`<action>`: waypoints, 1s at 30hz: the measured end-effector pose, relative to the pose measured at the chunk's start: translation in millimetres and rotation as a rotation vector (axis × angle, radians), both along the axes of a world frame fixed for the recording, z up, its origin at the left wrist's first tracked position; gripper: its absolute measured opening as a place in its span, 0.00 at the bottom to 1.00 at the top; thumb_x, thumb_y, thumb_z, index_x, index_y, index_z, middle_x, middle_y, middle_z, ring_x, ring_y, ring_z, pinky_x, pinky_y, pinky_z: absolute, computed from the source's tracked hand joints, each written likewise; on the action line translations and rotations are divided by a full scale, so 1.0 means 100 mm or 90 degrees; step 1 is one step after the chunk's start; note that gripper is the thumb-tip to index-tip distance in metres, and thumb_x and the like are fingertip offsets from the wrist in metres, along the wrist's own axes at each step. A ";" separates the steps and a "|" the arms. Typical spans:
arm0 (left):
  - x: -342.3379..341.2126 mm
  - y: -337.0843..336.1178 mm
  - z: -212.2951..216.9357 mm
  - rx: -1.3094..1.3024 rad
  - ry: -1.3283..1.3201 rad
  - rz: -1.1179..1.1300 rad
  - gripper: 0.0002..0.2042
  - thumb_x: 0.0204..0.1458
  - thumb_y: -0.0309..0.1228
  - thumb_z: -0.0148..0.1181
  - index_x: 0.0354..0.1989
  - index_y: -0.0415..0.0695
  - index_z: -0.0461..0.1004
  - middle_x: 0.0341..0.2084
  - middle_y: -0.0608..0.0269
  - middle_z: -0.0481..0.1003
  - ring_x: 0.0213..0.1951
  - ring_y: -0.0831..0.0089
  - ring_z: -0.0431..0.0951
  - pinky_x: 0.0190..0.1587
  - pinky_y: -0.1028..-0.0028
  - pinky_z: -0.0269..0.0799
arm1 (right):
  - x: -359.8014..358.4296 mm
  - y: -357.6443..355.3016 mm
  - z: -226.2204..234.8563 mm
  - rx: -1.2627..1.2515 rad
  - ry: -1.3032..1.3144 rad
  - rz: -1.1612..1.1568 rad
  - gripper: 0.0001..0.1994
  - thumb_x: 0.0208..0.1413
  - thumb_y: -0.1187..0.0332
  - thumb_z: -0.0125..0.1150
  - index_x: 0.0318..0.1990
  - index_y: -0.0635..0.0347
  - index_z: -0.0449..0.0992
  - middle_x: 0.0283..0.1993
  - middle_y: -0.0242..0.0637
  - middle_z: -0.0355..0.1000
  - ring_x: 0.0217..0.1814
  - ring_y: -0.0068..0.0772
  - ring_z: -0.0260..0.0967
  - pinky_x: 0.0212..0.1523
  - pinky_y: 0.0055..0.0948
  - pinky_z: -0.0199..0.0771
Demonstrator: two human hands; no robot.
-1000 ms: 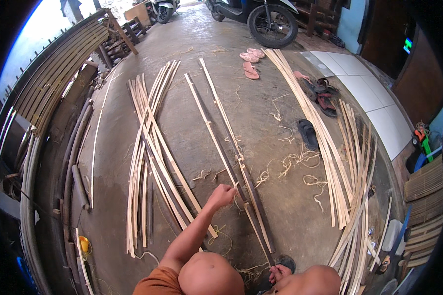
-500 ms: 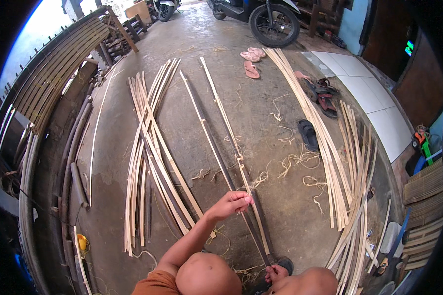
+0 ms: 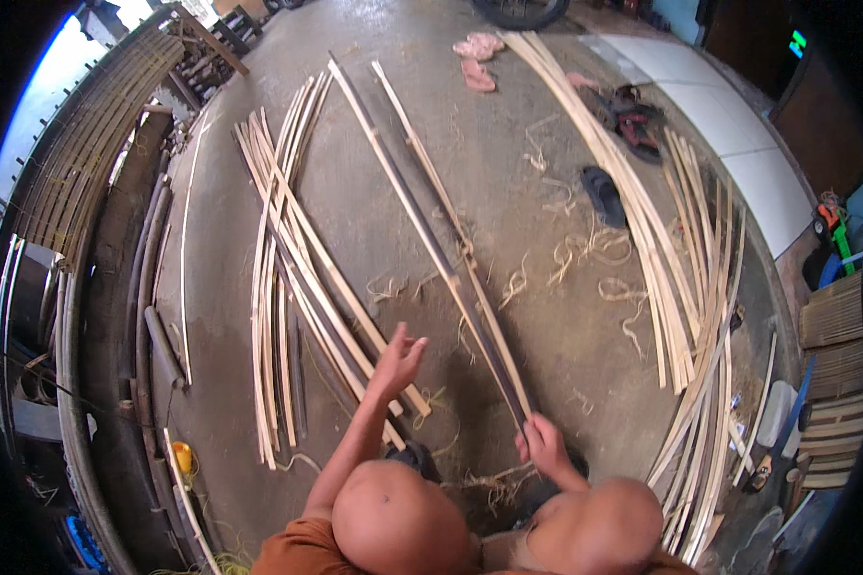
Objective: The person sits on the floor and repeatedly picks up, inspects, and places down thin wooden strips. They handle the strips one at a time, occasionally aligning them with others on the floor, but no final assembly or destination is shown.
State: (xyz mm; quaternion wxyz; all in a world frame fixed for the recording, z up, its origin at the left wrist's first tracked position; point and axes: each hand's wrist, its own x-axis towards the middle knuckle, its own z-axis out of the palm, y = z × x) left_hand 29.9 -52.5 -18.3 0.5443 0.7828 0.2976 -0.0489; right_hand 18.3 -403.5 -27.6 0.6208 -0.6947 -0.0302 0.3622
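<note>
My right hand [image 3: 545,447] is closed round the near end of a long bamboo strip [image 3: 420,218], pale on one face and dark along the other. A second strip [image 3: 438,187] runs close beside it, with a tied piece of twine about midway; whether my fingers hold that one too, I cannot tell. My left hand [image 3: 400,362] is held up with its fingers apart and nothing in it, left of the strips. Near it a bundle of crossed bamboo strips [image 3: 302,254] lies on the concrete. Loose fibre twine [image 3: 497,484] lies between my feet.
More strips [image 3: 633,216] lie in a long pile on the right, beside sandals [image 3: 604,195] and a tiled step [image 3: 738,144]. Twine scraps [image 3: 590,251] are scattered on the floor. Poles [image 3: 144,278] and a slatted bamboo panel [image 3: 91,144] line the left side.
My left hand has let go of the strip and twine and moved left, its fingers opening. My right hand has come up and forward with the strip's end. The view has tilted downward.
</note>
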 end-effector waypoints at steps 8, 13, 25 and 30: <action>-0.23 -0.72 -0.20 -0.336 0.010 0.033 0.19 0.64 0.45 0.56 0.48 0.39 0.72 0.37 0.61 0.75 0.36 0.73 0.75 0.37 0.68 0.72 | 0.38 1.16 -0.20 0.179 0.255 0.096 0.07 0.69 0.68 0.50 0.45 0.61 0.69 0.35 0.34 0.73 0.33 0.26 0.74 0.34 0.29 0.79; -0.22 -0.60 -0.12 -0.258 -0.027 0.063 0.14 0.62 0.38 0.58 0.38 0.38 0.76 0.29 0.63 0.76 0.32 0.77 0.73 0.31 0.72 0.69 | 0.36 1.26 -0.28 0.202 0.301 0.160 0.10 0.66 0.69 0.57 0.49 0.63 0.70 0.41 0.34 0.74 0.40 0.28 0.76 0.40 0.31 0.80; -0.56 -0.23 -0.03 -0.456 -0.167 0.419 0.10 0.65 0.34 0.54 0.45 0.41 0.71 0.28 0.65 0.74 0.26 0.75 0.75 0.27 0.75 0.74 | 0.10 1.25 -0.42 0.098 0.203 0.134 0.13 0.63 0.61 0.63 0.48 0.60 0.74 0.37 0.31 0.75 0.38 0.20 0.71 0.41 0.26 0.73; -0.77 0.57 0.07 -0.111 -0.256 0.397 0.12 0.65 0.38 0.53 0.41 0.42 0.76 0.25 0.66 0.74 0.21 0.81 0.72 0.21 0.77 0.70 | 0.08 1.14 -0.55 0.036 0.161 0.103 0.13 0.64 0.59 0.62 0.44 0.59 0.73 0.35 0.31 0.75 0.37 0.20 0.72 0.41 0.25 0.73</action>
